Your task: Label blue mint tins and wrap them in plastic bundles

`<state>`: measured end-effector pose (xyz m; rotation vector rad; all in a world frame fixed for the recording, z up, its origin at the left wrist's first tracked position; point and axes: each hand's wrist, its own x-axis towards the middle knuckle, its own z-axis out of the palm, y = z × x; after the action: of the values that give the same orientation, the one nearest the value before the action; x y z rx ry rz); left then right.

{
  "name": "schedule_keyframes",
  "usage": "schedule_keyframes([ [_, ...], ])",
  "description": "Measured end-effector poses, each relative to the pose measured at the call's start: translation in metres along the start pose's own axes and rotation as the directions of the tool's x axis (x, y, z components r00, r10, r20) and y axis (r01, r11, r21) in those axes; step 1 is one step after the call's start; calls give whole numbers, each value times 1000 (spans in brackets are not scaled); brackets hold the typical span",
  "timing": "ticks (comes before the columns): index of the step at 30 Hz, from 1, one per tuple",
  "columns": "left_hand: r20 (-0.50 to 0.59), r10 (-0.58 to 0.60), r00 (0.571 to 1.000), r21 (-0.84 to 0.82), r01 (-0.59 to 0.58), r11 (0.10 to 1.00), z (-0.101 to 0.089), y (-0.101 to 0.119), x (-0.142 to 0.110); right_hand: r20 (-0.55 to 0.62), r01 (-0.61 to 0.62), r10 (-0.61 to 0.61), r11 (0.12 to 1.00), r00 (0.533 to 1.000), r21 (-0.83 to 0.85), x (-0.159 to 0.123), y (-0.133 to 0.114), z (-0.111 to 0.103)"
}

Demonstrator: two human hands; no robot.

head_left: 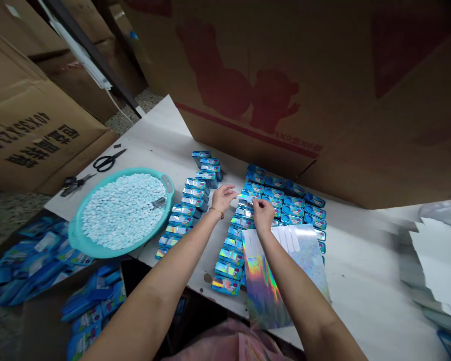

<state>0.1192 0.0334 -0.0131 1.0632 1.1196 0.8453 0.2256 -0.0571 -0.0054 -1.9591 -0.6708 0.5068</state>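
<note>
Over a row of small blue tins (230,256), my right hand (262,213) pinches a shiny holographic sticker (245,197) by its right end. My left hand (222,197), with a bracelet at the wrist, is at the sticker's left end, fingers stretched and apart. Whether its fingertips touch the sticker is hard to see. Below my right hand, partly under the forearm, lies a holographic sticker sheet (304,250) with pale strips where stickers are peeled off. Several tins under the hands carry shiny strips along their upward sides.
Left of the hands stand another row of tins (183,210) and a turquoise basin (124,250) of pale tablets. Scissors (107,161) lie behind the basin. A large carton (323,100) borders the table's back. Blue packets (93,301) fill boxes at lower left. White sheets (436,265) are at right.
</note>
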Motion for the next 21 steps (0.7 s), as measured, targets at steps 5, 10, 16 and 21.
schedule_keyframes([
  [5,-18,-22,1000,-7,22,1000,6,-15,20,-57,87,-108,954,992,-286,12,0,7],
  [10,-21,-11,1000,39,12,999,3,-25,31,-20,102,-122,901,992,-422,17,2,13],
  [16,-23,-42,999,105,44,994,10,-40,34,86,142,-113,789,990,-598,23,-1,13],
  [21,-71,-3,998,243,20,970,6,-46,33,284,367,-233,603,930,-709,20,-3,5],
])
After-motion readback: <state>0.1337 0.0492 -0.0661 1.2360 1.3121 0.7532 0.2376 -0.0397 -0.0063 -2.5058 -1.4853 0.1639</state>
